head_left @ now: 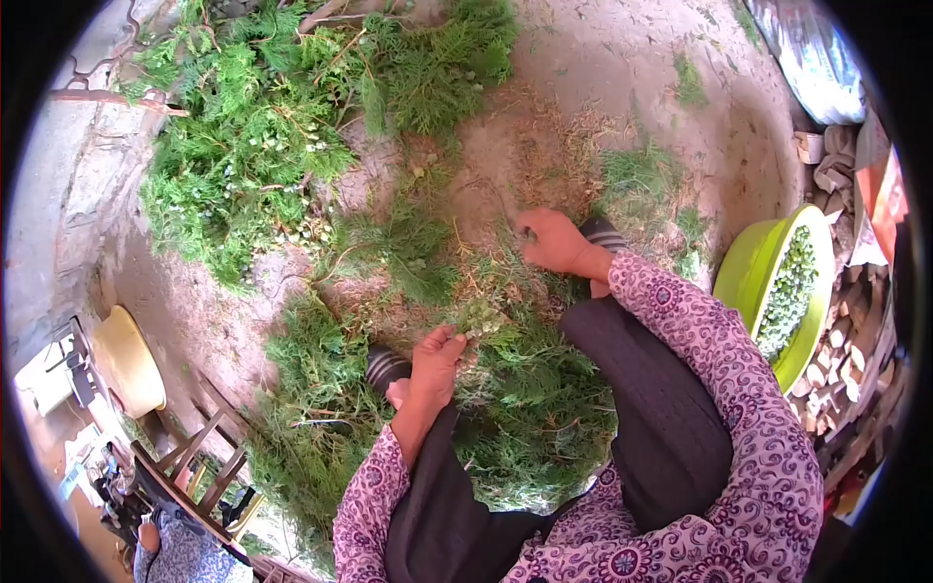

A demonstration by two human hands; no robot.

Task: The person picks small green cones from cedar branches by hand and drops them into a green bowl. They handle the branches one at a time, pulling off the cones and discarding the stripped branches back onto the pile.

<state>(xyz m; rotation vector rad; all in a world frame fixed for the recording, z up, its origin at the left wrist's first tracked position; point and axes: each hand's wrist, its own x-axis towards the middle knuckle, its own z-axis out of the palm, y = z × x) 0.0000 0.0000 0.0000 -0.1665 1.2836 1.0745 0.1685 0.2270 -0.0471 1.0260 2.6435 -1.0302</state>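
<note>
My left hand (pixel 433 365) is closed in a pinch on a small conifer sprig (pixel 480 319) with pale green cones or seed clusters. Farther forward and to the right, my right hand (pixel 556 241) is curled shut over the littered ground, its fingertips turned left. Whatever it may hold is too small to make out. Cut conifer branches (pixel 535 398) lie between my feet and under both hands. A larger heap of leafy branches (pixel 253 126), dotted with pale cones, spreads over the ground at the upper left.
On the right a lime-green basin (pixel 748 267) holds many small green cones (pixel 792 291), beside stacked firewood (pixel 841 360). At the left stand a yellow tub (pixel 131 360) and a wooden frame (pixel 209 462). Another person's patterned sleeve (pixel 190 549) shows at the lower left.
</note>
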